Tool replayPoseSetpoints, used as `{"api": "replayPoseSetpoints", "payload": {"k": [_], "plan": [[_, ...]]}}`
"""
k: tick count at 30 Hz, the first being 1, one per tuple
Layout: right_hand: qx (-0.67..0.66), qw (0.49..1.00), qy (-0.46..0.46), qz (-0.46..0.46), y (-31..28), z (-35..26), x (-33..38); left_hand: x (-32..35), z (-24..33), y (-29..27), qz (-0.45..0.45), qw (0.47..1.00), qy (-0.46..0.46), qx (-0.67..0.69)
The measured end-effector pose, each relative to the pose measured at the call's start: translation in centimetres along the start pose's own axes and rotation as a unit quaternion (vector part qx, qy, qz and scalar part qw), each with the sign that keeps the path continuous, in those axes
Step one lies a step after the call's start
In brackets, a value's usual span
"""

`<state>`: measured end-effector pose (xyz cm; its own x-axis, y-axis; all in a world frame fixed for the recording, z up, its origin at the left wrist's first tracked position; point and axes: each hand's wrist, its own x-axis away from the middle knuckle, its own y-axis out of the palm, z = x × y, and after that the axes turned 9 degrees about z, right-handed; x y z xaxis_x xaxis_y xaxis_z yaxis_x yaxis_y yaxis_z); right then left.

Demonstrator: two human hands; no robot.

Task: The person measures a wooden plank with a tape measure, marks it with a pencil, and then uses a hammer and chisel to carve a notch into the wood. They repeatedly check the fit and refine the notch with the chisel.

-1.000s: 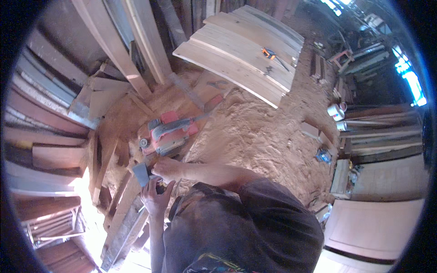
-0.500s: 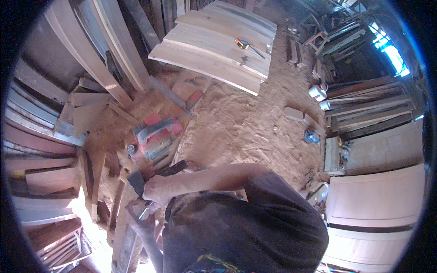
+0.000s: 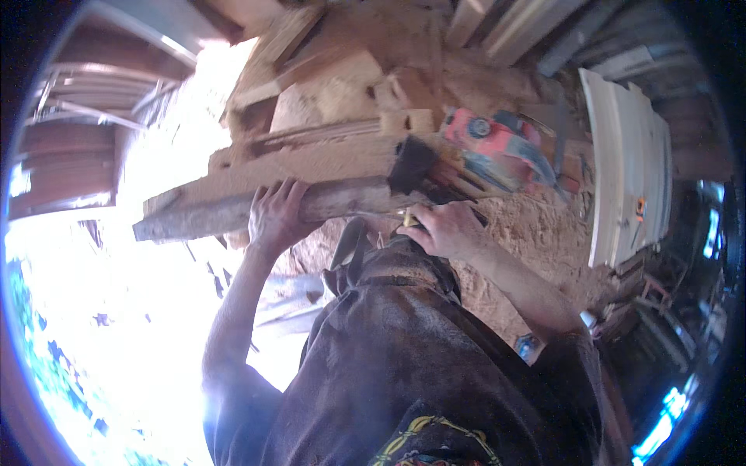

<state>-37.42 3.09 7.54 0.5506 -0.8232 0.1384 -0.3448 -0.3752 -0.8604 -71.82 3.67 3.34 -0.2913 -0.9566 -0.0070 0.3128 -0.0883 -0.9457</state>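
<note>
A thick wooden beam (image 3: 210, 217) lies across the space in front of me. My left hand (image 3: 280, 213) rests on its near edge, with the fingers curled over it. At the beam's right end sits a dark block (image 3: 412, 163). Close by is my right hand (image 3: 447, 229), its fingers closed near my waist around something small. A yellowish bit (image 3: 409, 220) shows at those fingers, and a thin bright strip runs from there toward the beam. Blur hides what the thing is.
Beyond the beam's right end is a red power tool (image 3: 505, 144). Pale planks (image 3: 629, 171) lie at the right, with an orange-and-black tool (image 3: 640, 210) on them. Sawdust covers the floor (image 3: 536, 256). Wood offcuts (image 3: 334, 89) lie beyond the beam; strong light washes out the left.
My view has swung left, so the red tool and planks now appear farther right. My hands, close together before, are apart; the left one now grips the beam.
</note>
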Motion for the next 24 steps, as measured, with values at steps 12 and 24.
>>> {"api": "replayPoseSetpoints", "payload": {"k": [12,24], "plan": [[0.002,0.999,0.045,0.01,0.0,-0.5,0.3,-0.9,-0.1,0.7,0.043,0.999,0.014,0.019],[-0.126,0.99,0.019,0.058,2.1,1.0,0.5,-0.7,-0.1,0.5,0.048,0.999,0.014,0.013]]}}
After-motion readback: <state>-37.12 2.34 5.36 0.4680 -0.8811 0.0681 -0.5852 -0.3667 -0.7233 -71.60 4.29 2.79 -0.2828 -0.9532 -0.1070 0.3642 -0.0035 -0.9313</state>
